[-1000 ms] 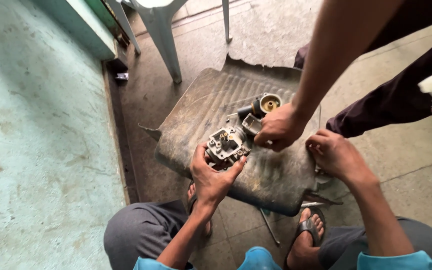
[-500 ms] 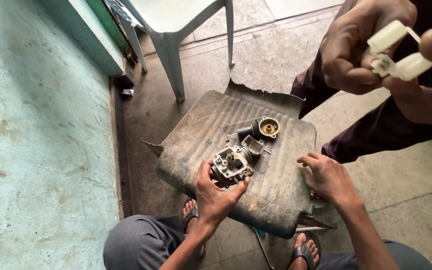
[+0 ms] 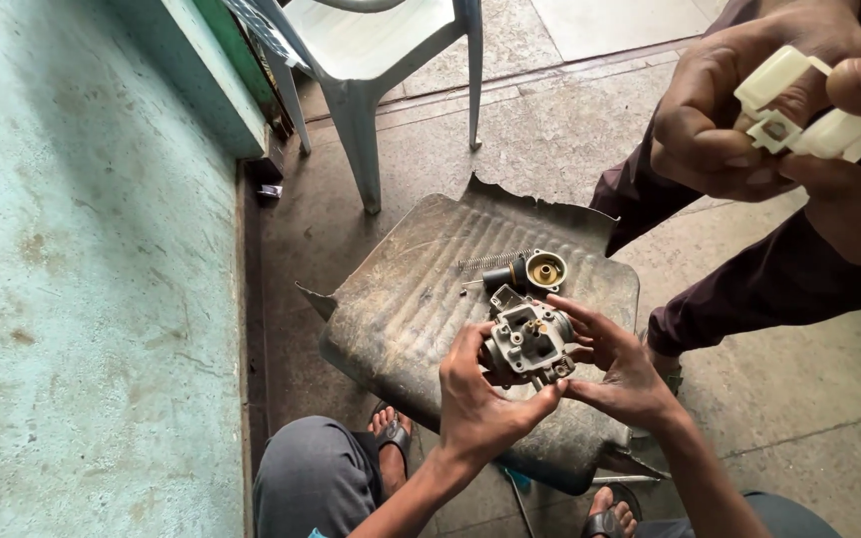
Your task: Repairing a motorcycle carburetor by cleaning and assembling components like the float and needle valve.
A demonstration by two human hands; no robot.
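Both hands cradle a grey metal carburetor body above a dirty ribbed mat on the floor.

The left hand [image 3: 480, 413] cups the carburetor body [image 3: 528, 344] from below, its fingers curled closed around the near side, while the right hand [image 3: 618, 374] grips the far side with fingers part spread and the tips pressed on the metal. The part sits lifted just above the mat [image 3: 406, 299]. On the mat behind it lie a brass-coloured round cup [image 3: 546, 270], a small black piece beside it and a thin spring [image 3: 490, 261]. At upper right another person's hands [image 3: 749, 110] hold a white plastic part [image 3: 799, 105]. A pale plastic chair [image 3: 371, 50] stands beyond the mat.
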